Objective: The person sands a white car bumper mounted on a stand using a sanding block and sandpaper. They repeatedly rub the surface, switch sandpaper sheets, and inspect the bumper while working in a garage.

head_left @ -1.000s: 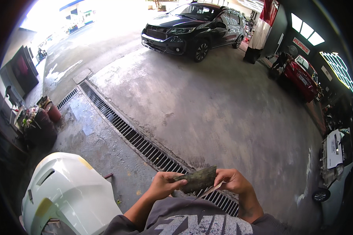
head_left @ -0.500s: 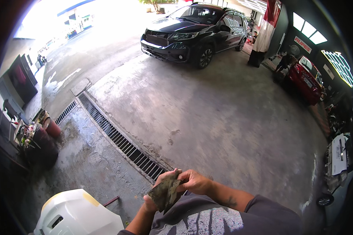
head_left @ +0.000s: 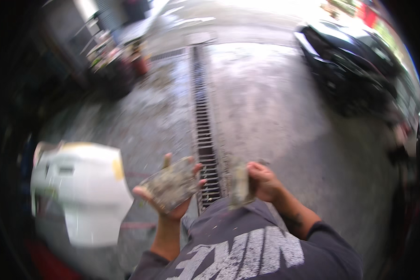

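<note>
My left hand (head_left: 177, 212) is palm up with its fingers spread, and a flat, mottled brown-grey square piece (head_left: 170, 184) rests across the palm and fingers. To its right, my right hand (head_left: 265, 183) pinches a second, thin mottled piece (head_left: 239, 184) by its edge; motion blurs this one, so its material is unclear. A gap separates the two pieces. Both hands are in front of my dark shirt, above the floor drain.
At the left a white car hood (head_left: 91, 196) with yellowish patches lies on thin reddish bars. A slotted drain grate (head_left: 203, 121) runs away from me. Cluttered bins (head_left: 116, 70) stand far left, and a black car (head_left: 345, 70) is parked far right.
My hands were together on a folded camouflage-patterned piece; now they are apart, each with a flat piece. My view has swung left, bringing the whole white hood into sight.
</note>
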`<state>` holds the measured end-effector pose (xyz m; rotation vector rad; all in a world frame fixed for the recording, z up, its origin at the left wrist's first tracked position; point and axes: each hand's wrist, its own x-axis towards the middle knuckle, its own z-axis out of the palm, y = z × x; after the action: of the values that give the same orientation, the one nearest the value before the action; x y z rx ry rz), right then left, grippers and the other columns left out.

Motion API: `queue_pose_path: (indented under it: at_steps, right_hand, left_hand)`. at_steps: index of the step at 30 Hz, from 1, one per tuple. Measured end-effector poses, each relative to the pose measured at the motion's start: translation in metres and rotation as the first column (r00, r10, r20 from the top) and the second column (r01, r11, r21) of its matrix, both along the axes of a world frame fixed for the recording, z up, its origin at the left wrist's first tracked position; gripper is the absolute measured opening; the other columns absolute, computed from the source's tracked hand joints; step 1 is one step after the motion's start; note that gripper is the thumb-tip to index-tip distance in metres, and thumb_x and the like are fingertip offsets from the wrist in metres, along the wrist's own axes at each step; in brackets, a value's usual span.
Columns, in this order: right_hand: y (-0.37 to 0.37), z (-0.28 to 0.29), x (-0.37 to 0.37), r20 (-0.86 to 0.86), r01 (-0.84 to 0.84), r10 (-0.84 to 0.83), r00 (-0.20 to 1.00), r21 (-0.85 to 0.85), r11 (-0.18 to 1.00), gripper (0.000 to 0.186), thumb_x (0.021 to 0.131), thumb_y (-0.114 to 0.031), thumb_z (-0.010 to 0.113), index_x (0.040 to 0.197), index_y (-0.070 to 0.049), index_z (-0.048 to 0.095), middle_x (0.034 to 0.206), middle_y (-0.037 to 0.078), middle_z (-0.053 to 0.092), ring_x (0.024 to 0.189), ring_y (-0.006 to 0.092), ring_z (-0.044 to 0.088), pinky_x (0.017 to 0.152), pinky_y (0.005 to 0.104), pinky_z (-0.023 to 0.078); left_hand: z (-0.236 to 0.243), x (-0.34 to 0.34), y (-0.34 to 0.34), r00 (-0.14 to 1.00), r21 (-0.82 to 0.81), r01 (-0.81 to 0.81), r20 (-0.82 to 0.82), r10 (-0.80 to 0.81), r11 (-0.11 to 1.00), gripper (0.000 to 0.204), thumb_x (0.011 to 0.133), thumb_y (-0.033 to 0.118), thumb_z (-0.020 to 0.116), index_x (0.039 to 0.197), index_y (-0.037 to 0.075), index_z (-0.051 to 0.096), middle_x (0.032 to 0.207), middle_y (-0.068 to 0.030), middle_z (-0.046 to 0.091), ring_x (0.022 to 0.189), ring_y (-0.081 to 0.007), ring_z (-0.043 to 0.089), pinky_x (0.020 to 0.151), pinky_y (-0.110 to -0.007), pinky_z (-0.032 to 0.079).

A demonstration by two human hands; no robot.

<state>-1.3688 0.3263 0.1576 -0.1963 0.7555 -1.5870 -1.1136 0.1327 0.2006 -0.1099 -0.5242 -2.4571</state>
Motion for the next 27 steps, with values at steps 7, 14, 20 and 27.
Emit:
queue_pose_path:
  at_steps: [7,14,20,27]
  right_hand:
    - [-0.055,0.004,-0.054,-0.221,-0.479,0.485,0.846,0.082,0.874,0.051,0.091,-0.002,0.087,0.125,-0.009,0.050,0.112,0.008,0.072,0.101,0.0159,0.074,0.090,0.0340,0.062]
    - [-0.050,-0.020,0.009,0.000,-0.687,0.687,0.727,0.006,0.727,0.029,0.102,-0.008,0.080,0.125,-0.005,0.062,0.107,0.004,0.076,0.095,0.0150,0.076,0.082,0.0328,0.064]
    - [-0.028,-0.003,0.071,-0.189,-0.845,0.827,0.530,-0.032,0.534,0.033,0.105,-0.006,0.076,0.132,-0.002,0.057,0.119,0.009,0.073,0.110,0.0162,0.072,0.097,0.0350,0.060]
    - [0.026,0.062,0.090,-0.456,-0.873,0.767,0.451,-0.046,0.486,0.043,0.103,-0.013,0.080,0.134,0.000,0.054,0.122,0.009,0.069,0.112,0.0154,0.067,0.100,0.0358,0.057]
  left_hand:
    - [-0.001,0.035,0.107,0.769,0.128,-0.564,0.440,0.463,0.816,0.123,0.084,0.103,0.048,0.169,0.013,0.040,0.159,-0.0274,0.052,0.146,-0.0487,0.051,0.114,-0.063,0.048]
    - [-0.026,0.031,0.260,0.341,-0.046,-0.906,0.507,0.791,0.420,0.116,0.092,0.095,0.047,0.171,0.011,0.035,0.161,-0.0247,0.052,0.151,-0.0452,0.047,0.119,-0.058,0.043]
    - [0.019,0.003,0.298,0.239,-0.342,-0.846,0.442,0.864,0.409,0.132,0.087,0.101,0.044,0.175,0.004,0.023,0.176,-0.0205,0.036,0.162,-0.0357,0.033,0.132,-0.052,0.024]
    - [-0.002,0.004,0.411,0.293,-0.364,-0.708,0.628,0.721,0.605,0.149,0.077,0.106,0.052,0.173,-0.002,0.017,0.177,-0.0161,0.032,0.162,-0.0319,0.035,0.135,-0.048,0.027]
